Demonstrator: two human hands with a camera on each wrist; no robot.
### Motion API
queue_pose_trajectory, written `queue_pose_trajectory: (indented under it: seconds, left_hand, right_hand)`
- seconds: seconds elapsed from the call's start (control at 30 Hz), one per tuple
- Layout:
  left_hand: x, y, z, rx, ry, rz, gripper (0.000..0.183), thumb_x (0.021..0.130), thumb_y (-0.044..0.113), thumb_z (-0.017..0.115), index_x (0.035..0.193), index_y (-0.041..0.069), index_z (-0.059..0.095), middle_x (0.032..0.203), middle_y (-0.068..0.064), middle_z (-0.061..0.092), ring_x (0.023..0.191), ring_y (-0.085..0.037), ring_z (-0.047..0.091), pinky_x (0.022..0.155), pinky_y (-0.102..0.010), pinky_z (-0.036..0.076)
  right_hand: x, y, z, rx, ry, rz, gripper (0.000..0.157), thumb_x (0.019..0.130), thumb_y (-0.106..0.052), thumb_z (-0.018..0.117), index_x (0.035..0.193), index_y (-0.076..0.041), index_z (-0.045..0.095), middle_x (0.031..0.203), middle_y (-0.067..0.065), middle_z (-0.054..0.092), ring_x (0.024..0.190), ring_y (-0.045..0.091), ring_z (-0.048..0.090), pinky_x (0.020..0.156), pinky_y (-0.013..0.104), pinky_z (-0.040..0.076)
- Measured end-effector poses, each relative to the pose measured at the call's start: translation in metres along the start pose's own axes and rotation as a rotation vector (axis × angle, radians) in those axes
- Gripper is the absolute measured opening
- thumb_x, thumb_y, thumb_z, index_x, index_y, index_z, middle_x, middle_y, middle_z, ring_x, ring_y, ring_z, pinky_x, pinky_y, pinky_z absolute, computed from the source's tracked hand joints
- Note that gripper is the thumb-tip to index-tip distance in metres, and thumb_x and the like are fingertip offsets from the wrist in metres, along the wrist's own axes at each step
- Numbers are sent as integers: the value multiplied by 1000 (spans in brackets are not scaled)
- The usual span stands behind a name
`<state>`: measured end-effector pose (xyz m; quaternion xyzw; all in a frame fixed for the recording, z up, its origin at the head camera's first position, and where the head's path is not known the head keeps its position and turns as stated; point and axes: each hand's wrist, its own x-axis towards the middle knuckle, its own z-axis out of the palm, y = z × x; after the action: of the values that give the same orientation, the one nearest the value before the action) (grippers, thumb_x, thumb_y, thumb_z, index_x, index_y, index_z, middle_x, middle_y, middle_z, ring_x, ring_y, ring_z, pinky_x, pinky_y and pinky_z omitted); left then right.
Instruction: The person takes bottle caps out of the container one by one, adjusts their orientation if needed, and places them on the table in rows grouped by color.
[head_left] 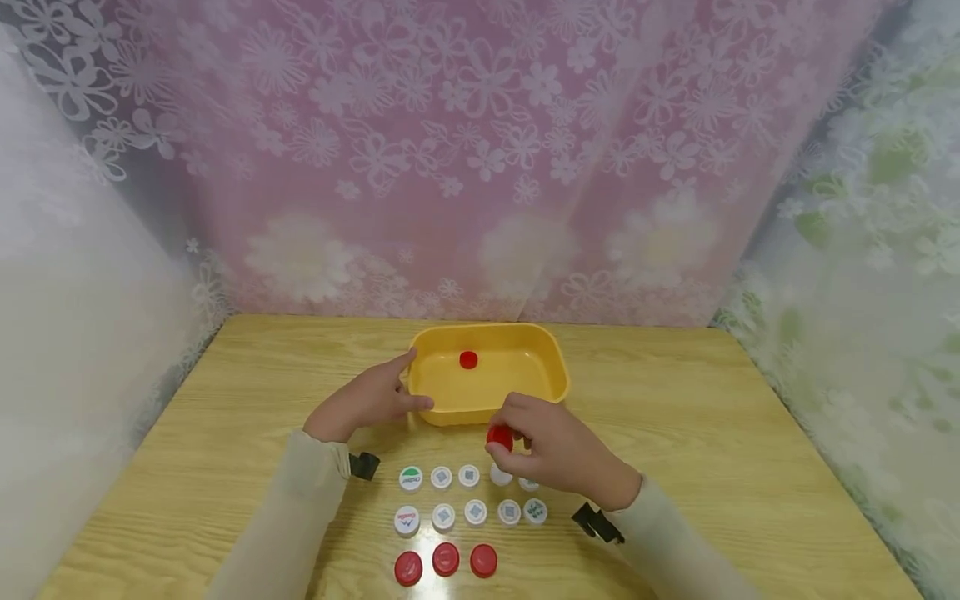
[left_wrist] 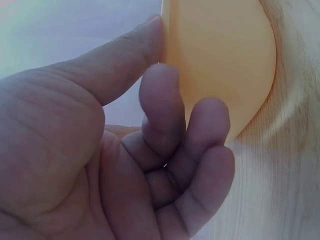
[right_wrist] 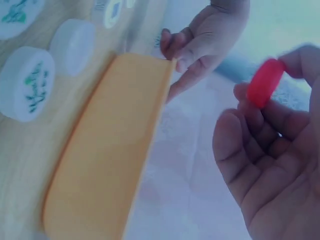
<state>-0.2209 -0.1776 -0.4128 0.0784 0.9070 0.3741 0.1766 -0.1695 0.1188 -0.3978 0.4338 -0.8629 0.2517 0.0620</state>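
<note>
A yellow plastic basin (head_left: 517, 379) stands toward the back of the table, with one red bottle cap (head_left: 468, 360) lying inside. My left hand (head_left: 372, 395) grips its left end; in the left wrist view the thumb touches the rim and the other fingers bend beside the outer wall. Just in front of the near rim, my right hand (head_left: 551, 442) pinches another red bottle cap (right_wrist: 265, 83) between thumb and fingers, above the table. Under and beside that hand lie white bottle caps (head_left: 476, 512) in two rows, some partly covered by it.
Three red caps (head_left: 446, 559) form a row nearest the front, before the white ones. The wooden table (head_left: 247, 417) meets a pink floral curtain (head_left: 465, 167) at the back, with pale cloth on both sides.
</note>
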Motion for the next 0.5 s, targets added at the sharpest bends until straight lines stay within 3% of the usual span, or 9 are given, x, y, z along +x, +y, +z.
queue_pose_trajectory:
  seconds: [0.17,0.33,0.5]
  left_hand:
    - [-3,3,-2,26,-17,-2,102,95,37,77,168,12,10,82,-11,68,72,-25,63,74,-35,48]
    - [-5,2,-1,18,-31,2,102,95,38,76,167,10,9,85,-11,70,77,-29,65,77,-37,48]
    - [-2,3,-1,34,-34,-7,102,95,39,75,167,11,9,86,-10,70,78,-26,65,79,-36,50]
  right_hand:
    - [-3,-10,-5,-69,-89,-47,13,94,-34,76,95,-22,72,85,-15,57,72,3,51,65,16,46]
    - [-9,-17,-8,-180,-236,-72,13,94,-34,76,98,-22,72,90,-10,64,76,4,52,70,19,48]
    - [-15,-26,-11,-173,-430,10,17,94,-30,73,107,-21,74,88,-11,59,71,4,48,67,21,45]
